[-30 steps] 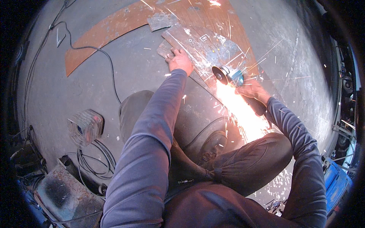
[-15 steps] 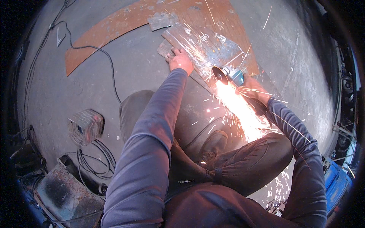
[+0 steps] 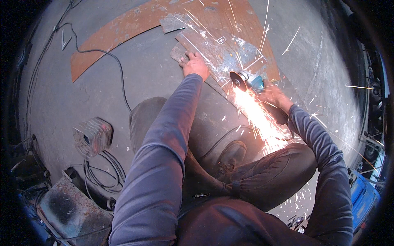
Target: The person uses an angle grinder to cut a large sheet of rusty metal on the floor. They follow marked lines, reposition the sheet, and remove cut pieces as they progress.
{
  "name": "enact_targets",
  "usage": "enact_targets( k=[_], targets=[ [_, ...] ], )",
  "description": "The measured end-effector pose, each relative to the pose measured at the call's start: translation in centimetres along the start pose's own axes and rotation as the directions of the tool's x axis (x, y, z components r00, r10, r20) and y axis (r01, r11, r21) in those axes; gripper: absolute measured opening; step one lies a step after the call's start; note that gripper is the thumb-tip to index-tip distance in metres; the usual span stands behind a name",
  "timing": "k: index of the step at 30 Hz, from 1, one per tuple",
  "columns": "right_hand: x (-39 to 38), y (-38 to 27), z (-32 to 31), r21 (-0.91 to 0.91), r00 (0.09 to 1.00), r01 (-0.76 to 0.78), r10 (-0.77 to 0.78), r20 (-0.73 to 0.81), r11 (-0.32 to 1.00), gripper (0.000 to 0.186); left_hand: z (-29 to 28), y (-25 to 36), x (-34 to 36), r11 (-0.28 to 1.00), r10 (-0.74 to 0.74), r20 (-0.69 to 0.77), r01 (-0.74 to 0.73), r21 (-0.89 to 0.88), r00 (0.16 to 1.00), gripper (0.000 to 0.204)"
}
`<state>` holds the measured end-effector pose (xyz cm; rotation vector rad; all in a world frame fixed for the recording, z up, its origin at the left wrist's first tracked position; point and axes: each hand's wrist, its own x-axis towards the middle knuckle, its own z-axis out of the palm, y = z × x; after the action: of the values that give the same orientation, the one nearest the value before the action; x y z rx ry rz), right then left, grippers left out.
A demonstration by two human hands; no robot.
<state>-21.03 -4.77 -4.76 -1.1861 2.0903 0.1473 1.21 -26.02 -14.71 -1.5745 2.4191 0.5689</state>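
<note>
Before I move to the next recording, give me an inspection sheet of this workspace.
Surface: grey floor, scuffed and spotted.
Job's things: angle grinder throwing sparks toward the right leg; marked plate overlapping an orange-brown sheet.
Clutter: ribbed block and triangular piece, on the left.
Hands: left hand on a flat strip; right hand gripping the grinder.
Cables: dark cable across the floor; cable coil beside the block.
Surroundings: rusty metal piece lower left; blue object right.
</note>
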Motion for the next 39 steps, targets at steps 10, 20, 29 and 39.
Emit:
enact_targets(
  k=[10, 20, 29, 39],
  targets=[
    [0.3, 0.3, 0.4, 0.038, 1.000, 0.010, -0.009, -0.024, 0.999, 0.081, -0.1, 0.2, -0.1, 1.000, -0.015, -0.041, 0.015, -0.011, 0.999, 0.084],
    [0.3, -0.4, 0.2, -0.037, 0.996, -0.085, 0.084, -0.009, 0.996, 0.081, 0.2, 0.0, -0.2, 0.999, -0.032, -0.098, 0.029, -0.034, 0.995, 0.087],
    [-2.2, 1.1, -1.6, 0.223, 0.992, -0.129, 0.128, 0.018, 0.966, 0.080, 2.0, -0.1, 1.4, 1.000, -0.025, -0.114, 0.023, -0.017, 0.993, 0.085],
    [-14.7, 1.9, -5.7, 0.771, 0.940, -0.184, 0.339, -0.044, 0.609, 0.057, 1.3, -0.6, 1.2, 0.999, -0.034, -0.043, 0.033, -0.012, 0.998, 0.091]
  ],
)
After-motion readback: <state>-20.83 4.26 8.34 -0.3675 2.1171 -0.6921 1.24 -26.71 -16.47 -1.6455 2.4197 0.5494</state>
